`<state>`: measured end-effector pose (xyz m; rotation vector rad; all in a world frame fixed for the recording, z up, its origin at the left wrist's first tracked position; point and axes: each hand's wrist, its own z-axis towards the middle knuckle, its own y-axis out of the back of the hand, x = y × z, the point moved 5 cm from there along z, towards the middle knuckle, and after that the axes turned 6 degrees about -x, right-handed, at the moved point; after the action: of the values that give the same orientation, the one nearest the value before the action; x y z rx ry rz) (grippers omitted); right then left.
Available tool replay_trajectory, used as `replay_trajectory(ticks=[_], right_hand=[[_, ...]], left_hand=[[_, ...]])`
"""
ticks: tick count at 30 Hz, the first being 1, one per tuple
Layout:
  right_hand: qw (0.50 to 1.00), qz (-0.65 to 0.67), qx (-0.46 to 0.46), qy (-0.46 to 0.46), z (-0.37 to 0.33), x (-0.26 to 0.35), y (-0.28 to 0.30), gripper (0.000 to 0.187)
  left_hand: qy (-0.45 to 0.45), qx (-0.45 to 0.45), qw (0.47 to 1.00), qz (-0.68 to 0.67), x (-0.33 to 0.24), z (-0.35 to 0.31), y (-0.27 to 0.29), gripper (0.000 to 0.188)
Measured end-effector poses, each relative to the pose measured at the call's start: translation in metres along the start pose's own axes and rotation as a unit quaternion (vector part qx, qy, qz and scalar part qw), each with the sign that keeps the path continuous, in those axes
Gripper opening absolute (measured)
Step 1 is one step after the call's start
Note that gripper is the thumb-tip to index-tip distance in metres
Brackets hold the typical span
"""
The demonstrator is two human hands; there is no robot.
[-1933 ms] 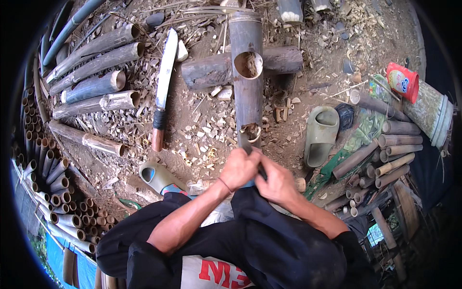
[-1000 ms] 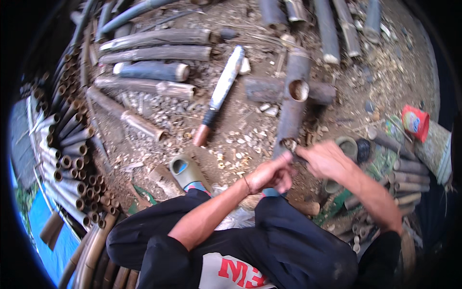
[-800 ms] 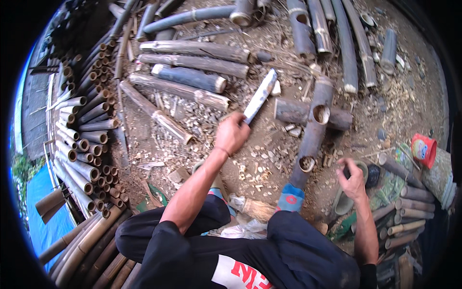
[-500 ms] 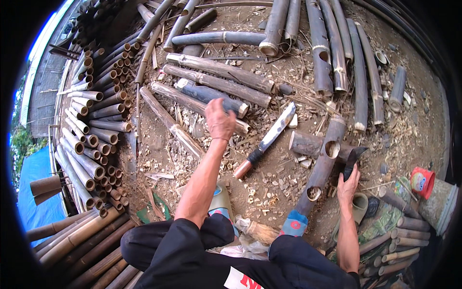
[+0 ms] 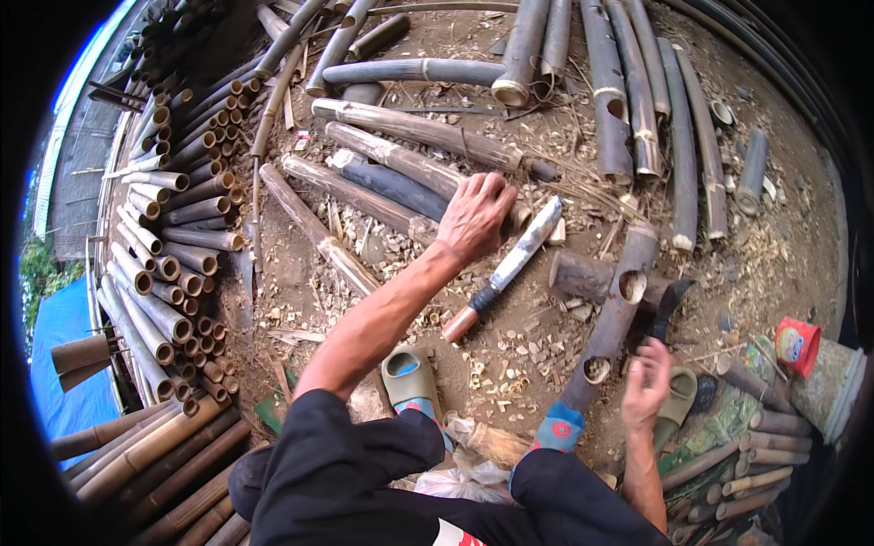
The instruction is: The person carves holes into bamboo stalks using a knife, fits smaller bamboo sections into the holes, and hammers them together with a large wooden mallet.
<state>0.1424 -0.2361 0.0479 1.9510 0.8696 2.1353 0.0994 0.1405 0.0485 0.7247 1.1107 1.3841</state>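
Note:
My left hand (image 5: 477,218) is closed around the near right end of a grey-brown bamboo pole (image 5: 396,155), one of several lying side by side. Partly under it rests a darker bamboo piece (image 5: 387,185). My right hand (image 5: 645,387) is empty, fingers loosely apart, close to a dark curved-blade knife (image 5: 672,305) beside a short log (image 5: 583,275). Across that log leans a bamboo length (image 5: 615,318) with two cut holes, its lower end at my blue-socked foot (image 5: 557,429). A long knife (image 5: 519,259) with a wooden handle lies between my hands.
Stacked bamboo tubes (image 5: 182,246) fill the left side. More bamboo poles (image 5: 601,91) lie at the far right. A red container (image 5: 797,346) sits on a pale bucket (image 5: 833,387) at the right, above cut bamboo pieces (image 5: 765,455). Wood chips cover the ground.
My left hand has moved right and taken hold of a bamboo pole, whose end has shifted nearer. My right hand has let go of the curved-blade knife and drawn back toward me.

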Motion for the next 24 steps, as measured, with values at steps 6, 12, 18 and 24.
replay_trajectory(ticks=[6,12,18,24], right_hand=[[0.587,0.512,0.448,-0.44,-0.058,0.053,-0.089,0.075],[0.662,0.434,0.484,-0.372,-0.099,0.083,-0.098,0.037],[0.755,0.398,0.483,-0.195,-0.148,0.106,-0.057,0.054],[0.894,0.098,0.436,0.028,-0.15,0.058,-0.043,0.074]], left_hand=[[-0.174,0.013,0.97,-0.172,-0.124,-0.058,0.127,0.038],[-0.047,0.019,0.961,-0.273,-0.141,-0.1,0.179,0.078],[0.412,0.012,0.667,-0.621,-0.033,-0.056,0.155,0.08],[0.357,-0.054,0.628,-0.689,-0.079,-0.009,0.175,0.04]])
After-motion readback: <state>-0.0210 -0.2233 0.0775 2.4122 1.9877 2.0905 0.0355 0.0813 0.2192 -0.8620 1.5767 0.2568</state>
